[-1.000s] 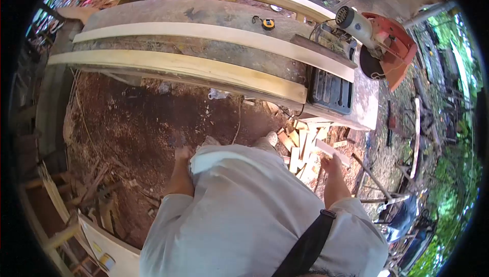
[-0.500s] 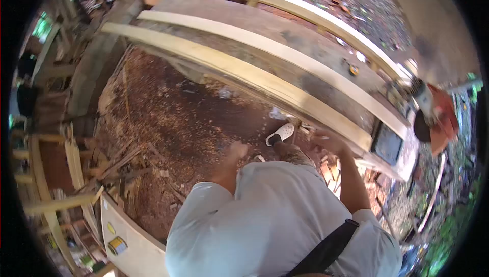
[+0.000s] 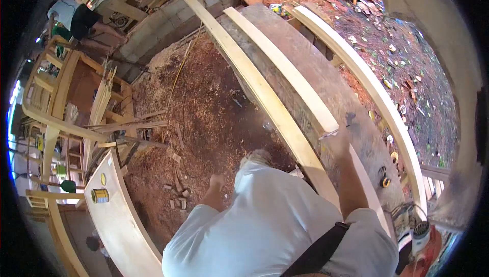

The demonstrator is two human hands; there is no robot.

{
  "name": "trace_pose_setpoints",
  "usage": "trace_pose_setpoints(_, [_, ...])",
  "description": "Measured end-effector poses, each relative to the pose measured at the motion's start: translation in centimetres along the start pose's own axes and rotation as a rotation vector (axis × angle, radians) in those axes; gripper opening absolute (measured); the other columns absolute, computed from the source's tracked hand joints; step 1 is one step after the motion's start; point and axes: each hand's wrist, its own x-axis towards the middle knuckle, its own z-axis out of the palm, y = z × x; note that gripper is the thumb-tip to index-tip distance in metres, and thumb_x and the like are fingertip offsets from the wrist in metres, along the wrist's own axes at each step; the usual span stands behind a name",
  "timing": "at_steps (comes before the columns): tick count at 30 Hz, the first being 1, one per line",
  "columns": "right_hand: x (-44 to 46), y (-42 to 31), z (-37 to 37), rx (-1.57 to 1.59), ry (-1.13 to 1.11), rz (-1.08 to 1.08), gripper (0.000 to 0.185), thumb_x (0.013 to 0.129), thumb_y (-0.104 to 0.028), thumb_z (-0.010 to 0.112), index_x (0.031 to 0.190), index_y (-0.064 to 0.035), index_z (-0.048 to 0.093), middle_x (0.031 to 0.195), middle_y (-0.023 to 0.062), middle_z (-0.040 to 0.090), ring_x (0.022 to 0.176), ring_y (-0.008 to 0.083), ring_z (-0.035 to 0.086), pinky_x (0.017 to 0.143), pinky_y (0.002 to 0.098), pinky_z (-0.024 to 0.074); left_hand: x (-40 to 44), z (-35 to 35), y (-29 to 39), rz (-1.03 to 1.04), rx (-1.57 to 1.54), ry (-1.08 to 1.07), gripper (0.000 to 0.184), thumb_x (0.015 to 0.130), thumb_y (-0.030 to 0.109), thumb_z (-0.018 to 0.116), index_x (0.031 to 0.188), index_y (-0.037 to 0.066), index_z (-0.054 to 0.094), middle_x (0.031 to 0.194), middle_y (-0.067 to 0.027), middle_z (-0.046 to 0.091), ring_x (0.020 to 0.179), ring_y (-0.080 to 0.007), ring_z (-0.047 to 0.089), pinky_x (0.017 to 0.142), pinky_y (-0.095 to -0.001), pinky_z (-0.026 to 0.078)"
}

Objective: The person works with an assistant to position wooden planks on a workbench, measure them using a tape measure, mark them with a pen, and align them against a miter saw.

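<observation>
On the workbench (image 3: pixel 364 106), my right hand (image 3: pixel 337 138) is at the middle wooden plank (image 3: pixel 285 63), with its fingers curled over the edge. My forearm covers part of that plank. A second long plank (image 3: pixel 265 98) lies along the bench's near edge, left of my right hand. My left hand (image 3: pixel 217 180) hangs low beside my body, over the shavings-covered ground. It looks small and loosely closed, and I see nothing in it.
A pale board (image 3: pixel 117 200) with a yellow can (image 3: pixel 100 195) stands at left, near wooden frames (image 3: pixel 56 93). A third long beam (image 3: pixel 377 88) runs along the far side. A red power tool (image 3: pixel 425 249) sits at lower right. Another person (image 3: pixel 69 12) bends at upper left.
My view has turned, so the bench now runs steeply down to the right. My right hand has come up from beside the bench onto the middle plank. My left hand stays low.
</observation>
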Motion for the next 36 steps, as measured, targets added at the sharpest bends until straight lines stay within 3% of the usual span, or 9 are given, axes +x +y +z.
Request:
trace_pose_setpoints(3, [0.3,0.5,2.2,-0.257,0.086,-0.054,0.060,0.070,-0.012,0.079,0.124,-0.0025,0.055,0.107,0.0239,0.066,0.105,0.0396,0.062,0.089,0.0478,0.0488,2.2,-2.9,2.3,-0.077,-0.056,-0.027,0.026,0.086,0.025,0.059,0.103,0.007,0.067,0.091,-0.0178,0.072,0.080,-0.0335,0.071,0.075,-0.0429,0.056])
trace_pose_setpoints(6, [0.2,0.0,3.1,-0.655,0.149,0.071,0.058,0.072,-0.012,0.069,0.126,-0.0027,0.052,0.122,0.0275,0.058,0.119,0.0462,0.052,0.098,0.0523,0.0421,8.5,-7.2,4.6,-0.002,-0.580,0.769,0.026,0.079,0.025,0.068,0.076,-0.001,0.069,0.075,-0.0209,0.070,0.071,-0.0349,0.069,0.066,-0.0444,0.053])
trace_pose_setpoints(8, [0.6,-1.0,2.5,-0.634,0.093,0.186,0.059,0.072,-0.012,0.066,0.128,-0.0030,0.050,0.124,0.0279,0.055,0.121,0.0471,0.049,0.098,0.0533,0.0403,13.0,-15.3,5.2,-0.181,-0.852,0.499,0.034,0.082,0.024,0.065,0.100,-0.005,0.067,0.091,-0.0259,0.069,0.086,-0.0383,0.069,0.075,-0.0466,0.052])
trace_pose_setpoints(12, [1.9,1.1,2.1,-0.570,-0.018,0.182,0.061,0.071,-0.018,0.070,0.127,-0.0039,0.051,0.120,0.0278,0.055,0.116,0.0475,0.049,0.096,0.0545,0.0395,15.3,-36.8,13.1,0.072,-0.731,1.057,0.036,0.088,0.025,0.065,0.092,-0.011,0.064,0.084,-0.0285,0.067,0.079,-0.0392,0.067,0.072,-0.0455,0.051])
trace_pose_setpoints(21, [2.0,-5.3,2.2,-0.364,-0.095,0.292,0.068,0.075,-0.040,0.078,0.127,-0.0036,0.053,0.115,0.0269,0.059,0.112,0.0435,0.053,0.097,0.0512,0.0400,28.7,-54.0,28.1,0.520,-1.277,-0.085,0.057,0.098,0.036,0.061,0.136,-0.005,0.052,0.133,-0.0159,0.057,0.121,-0.0247,0.054,0.107,-0.0394,0.042])
trace_pose_setpoints(25, [6.8,-16.6,1.6,-0.413,0.002,0.154,0.062,0.074,-0.023,0.072,0.131,-0.0079,0.051,0.106,0.0256,0.058,0.106,0.0454,0.054,0.092,0.0539,0.0409,34.6,-55.4,25.3,0.848,-0.977,0.570,0.040,0.101,0.022,0.054,0.123,-0.011,0.060,0.105,-0.0178,0.068,0.089,-0.0252,0.067,0.078,-0.0345,0.058])
trace_pose_setpoints(30, [12.1,-19.6,5.3,-0.422,0.078,-0.085,0.054,0.069,-0.021,0.070,0.118,-0.0017,0.056,0.106,0.0240,0.058,0.101,0.0412,0.055,0.087,0.0510,0.0438,36.9,-67.1,20.7,0.147,-1.327,0.636,0.050,0.104,0.030,0.047,0.124,-0.015,0.055,0.115,-0.0217,0.065,0.088,-0.0311,0.068,0.070,-0.0414,0.063])
trace_pose_setpoints(32, [14.6,-21.8,5.0,-0.467,0.104,-0.148,0.053,0.069,-0.021,0.070,0.116,-0.0017,0.056,0.104,0.0229,0.058,0.099,0.0392,0.056,0.086,0.0501,0.0445,39.4,-72.2,15.9,0.135,-0.832,0.778,0.053,0.104,0.034,0.044,0.130,-0.011,0.054,0.125,-0.0168,0.064,0.097,-0.0318,0.067,0.079,-0.0413,0.062])
trace_pose_setpoints(36, [17.0,-25.0,2.6,-0.386,0.028,-0.179,0.049,0.072,-0.021,0.070,0.116,-0.0064,0.057,0.105,0.0179,0.059,0.103,0.0330,0.056,0.090,0.0461,0.0451,29.4,-76.0,18.7,0.233,-1.349,0.865,0.042,0.100,0.024,0.053,0.129,-0.006,0.058,0.118,-0.0197,0.064,0.098,-0.0314,0.066,0.078,-0.0427,0.059])
